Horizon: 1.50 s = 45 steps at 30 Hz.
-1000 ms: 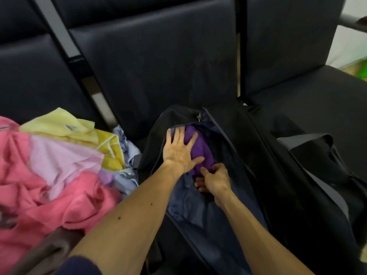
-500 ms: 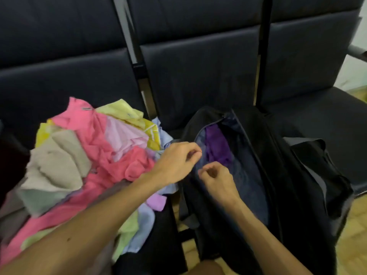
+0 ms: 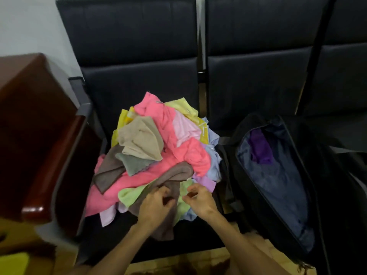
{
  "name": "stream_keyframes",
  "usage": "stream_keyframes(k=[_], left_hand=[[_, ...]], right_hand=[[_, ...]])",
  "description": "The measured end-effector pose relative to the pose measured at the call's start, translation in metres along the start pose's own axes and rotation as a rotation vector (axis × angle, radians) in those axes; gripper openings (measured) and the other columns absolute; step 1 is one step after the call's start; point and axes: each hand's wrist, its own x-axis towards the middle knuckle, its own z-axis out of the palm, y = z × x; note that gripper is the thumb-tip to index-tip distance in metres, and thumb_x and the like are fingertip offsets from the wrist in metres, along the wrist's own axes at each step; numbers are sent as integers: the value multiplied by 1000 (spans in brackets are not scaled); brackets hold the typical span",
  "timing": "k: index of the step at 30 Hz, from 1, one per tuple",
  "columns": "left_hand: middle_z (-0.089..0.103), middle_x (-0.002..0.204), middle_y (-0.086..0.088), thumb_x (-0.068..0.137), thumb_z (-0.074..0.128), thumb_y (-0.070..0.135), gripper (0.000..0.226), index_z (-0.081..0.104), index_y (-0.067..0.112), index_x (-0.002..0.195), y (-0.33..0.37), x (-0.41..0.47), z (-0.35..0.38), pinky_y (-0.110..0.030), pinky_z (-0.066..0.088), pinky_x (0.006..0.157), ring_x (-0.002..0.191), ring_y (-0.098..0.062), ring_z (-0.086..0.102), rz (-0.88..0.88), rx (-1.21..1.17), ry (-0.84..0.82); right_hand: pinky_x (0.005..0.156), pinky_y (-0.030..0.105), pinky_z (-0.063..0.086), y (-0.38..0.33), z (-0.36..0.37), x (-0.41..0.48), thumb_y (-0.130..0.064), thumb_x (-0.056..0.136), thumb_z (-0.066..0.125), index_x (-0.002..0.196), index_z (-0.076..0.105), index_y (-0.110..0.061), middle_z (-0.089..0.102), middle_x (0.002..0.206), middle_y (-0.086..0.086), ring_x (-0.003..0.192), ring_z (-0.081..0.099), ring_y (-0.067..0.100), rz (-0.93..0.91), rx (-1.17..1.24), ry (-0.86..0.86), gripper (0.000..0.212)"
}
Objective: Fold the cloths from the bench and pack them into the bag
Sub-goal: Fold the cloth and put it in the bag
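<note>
Pick-up step: left hand fingers pinch the brown cloth; right hand fingers curled, grasp unclear. Next, probably: lift clear, fold.

1. Reads as a waiting area, the kind found in a lobby or public office.
2. Bench: black padded seats with high backs, set side by side in one row, with narrow gaps and metal posts between the backs.
3. Grey armrest at the row's left end.
4. Plain pale wall behind the row.
5. Glossy red-brown wooden counter just beside the armrest.
6. Yellowish-tan floor below the seat front.
</note>
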Motion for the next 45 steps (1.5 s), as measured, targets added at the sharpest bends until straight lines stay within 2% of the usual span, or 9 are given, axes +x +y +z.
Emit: stream_keyframes(k=[8,12,17,21,25,30,40,42,45], left_hand=[[56,121,-14,43,85,67,110,56,17,136,-34,-21,19,-52,54,73,110,-37,58,-105,366,93],[51,127,-16,89,68,44,62,48,10,137,-43,-15,6,-47,48,91,119,-38,53,-190,-42,126],[61,109,-14,91,64,31,23,62,10,103,-56,-3,-10,-41,44,90,105,-37,58,-126,-49,62],[53,84,3,92,65,38,27,46,24,78,-38,-7,-35,-37,35,78,91,-26,52,-14,-66,82],[43,67,9,96,61,40,36,37,22,76,-17,-9,-65,-36,34,65,66,-15,43,79,-326,-12],[34,73,10,100,57,33,34,32,22,78,16,-19,-102,-29,33,66,65,-5,32,239,-444,-102],[48,113,14,84,67,52,29,53,28,75,57,-66,-152,-16,45,87,101,0,53,425,-428,-84],[52,105,22,88,53,60,31,57,31,79,64,-78,-158,-21,46,83,97,-6,56,369,-610,-63],[60,97,-4,98,45,53,37,52,17,103,72,-88,-169,-30,52,66,83,-16,62,263,-997,9]], right_hand=[[84,35,56,0,48,2,-21,78,78,140,37,-25,66,113,7,97,66,23,129,135,-52,75],[91,32,52,-21,52,3,-11,81,73,151,26,-31,62,121,4,97,62,19,2,86,24,87],[84,16,42,-40,40,-9,-15,88,68,148,24,-37,58,104,0,93,58,15,-118,-119,56,77],[83,18,46,-46,36,-6,-16,88,66,149,31,-39,67,113,2,100,64,17,-140,-128,16,73],[69,22,51,-67,28,-11,-25,95,62,104,70,-24,70,91,-6,88,65,17,-129,102,-13,12],[80,35,58,-111,3,-39,-56,88,63,87,77,-19,76,87,-3,83,71,14,-94,423,-41,40],[87,53,52,-168,-55,-107,-26,90,69,81,68,2,63,78,16,77,57,23,-430,312,-115,30],[80,51,49,-170,-59,-121,-25,89,69,74,60,1,54,74,16,75,51,22,-482,266,-148,31],[75,42,43,-173,-65,-143,-23,89,62,76,50,3,47,77,25,76,48,24,-562,225,-186,32]])
